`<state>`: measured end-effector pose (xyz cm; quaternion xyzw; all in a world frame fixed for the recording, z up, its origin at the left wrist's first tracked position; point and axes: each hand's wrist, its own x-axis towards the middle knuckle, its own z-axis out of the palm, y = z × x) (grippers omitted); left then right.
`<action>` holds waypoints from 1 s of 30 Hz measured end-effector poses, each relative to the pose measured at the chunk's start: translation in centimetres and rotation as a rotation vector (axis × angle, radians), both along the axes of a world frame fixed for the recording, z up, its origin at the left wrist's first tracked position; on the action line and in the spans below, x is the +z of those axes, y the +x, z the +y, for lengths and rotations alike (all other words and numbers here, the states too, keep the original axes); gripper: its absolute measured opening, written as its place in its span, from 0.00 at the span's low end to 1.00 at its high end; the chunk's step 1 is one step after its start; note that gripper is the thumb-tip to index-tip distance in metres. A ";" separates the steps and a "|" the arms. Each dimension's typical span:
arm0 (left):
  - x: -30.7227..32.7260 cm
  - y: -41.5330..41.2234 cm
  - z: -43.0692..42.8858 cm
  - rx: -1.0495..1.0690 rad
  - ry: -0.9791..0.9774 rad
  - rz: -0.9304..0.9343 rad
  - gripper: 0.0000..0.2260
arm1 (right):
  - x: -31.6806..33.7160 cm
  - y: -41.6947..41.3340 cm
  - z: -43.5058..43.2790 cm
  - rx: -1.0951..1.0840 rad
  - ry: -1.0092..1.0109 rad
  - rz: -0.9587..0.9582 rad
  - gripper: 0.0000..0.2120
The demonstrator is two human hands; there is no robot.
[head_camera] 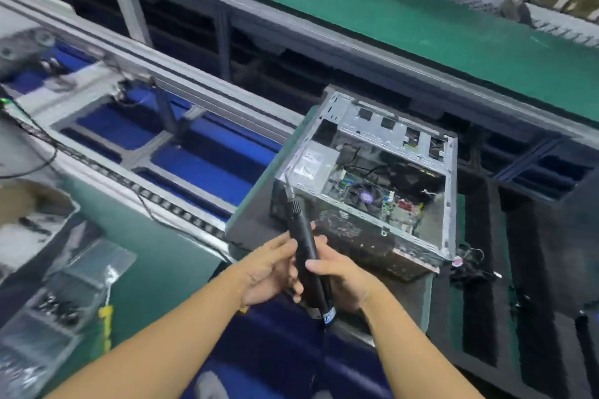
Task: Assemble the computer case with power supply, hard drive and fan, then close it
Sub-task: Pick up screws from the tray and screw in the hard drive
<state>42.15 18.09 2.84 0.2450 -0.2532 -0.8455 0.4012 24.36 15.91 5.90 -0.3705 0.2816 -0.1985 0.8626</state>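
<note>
An open grey metal computer case (450, 204) lies on its side on a dark pallet, its inside facing up. Inside it I see a motherboard with a round CPU fan (365, 194) and a silver power supply (316, 160) at the left end. A long black electric screwdriver (306, 244) points up and away, its bit at the case's near left corner by the power supply. My left hand (270, 272) holds the driver's body from the left. My right hand (340, 275) grips it from the right, fingers wrapped round the barrel.
A conveyor with blue panels (207, 168) runs along the left behind the case. Clear plastic bags (74, 288) and small parts lie on the green mat at lower left. Black foam racks (518, 269) stand to the right. A green bench (389, 10) runs across the back.
</note>
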 end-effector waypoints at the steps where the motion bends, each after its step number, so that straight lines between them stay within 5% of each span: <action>1: -0.2 1.7 0.4 0.047 0.027 -0.018 0.28 | -0.4 1.8 -0.1 0.020 0.010 0.001 0.25; 9: -3.8 14.5 3.4 0.398 0.212 -0.140 0.33 | -4.7 16.8 -0.8 0.117 -0.020 0.244 0.17; 13: -6.4 19.4 4.5 0.503 0.346 -0.272 0.15 | -8.7 22.9 -1.0 0.156 -0.075 0.460 0.16; 21: -11.1 24.0 4.1 0.443 0.559 -0.789 0.10 | -15.2 30.4 -0.3 0.295 -0.326 0.787 0.15; 27: -13.7 24.8 4.2 0.243 0.449 -1.321 0.08 | -17.3 31.9 0.9 0.445 -0.581 1.078 0.07; 30: -13.9 24.8 4.0 0.111 0.354 -1.559 0.10 | -17.5 32.3 1.8 0.394 -0.534 1.106 0.21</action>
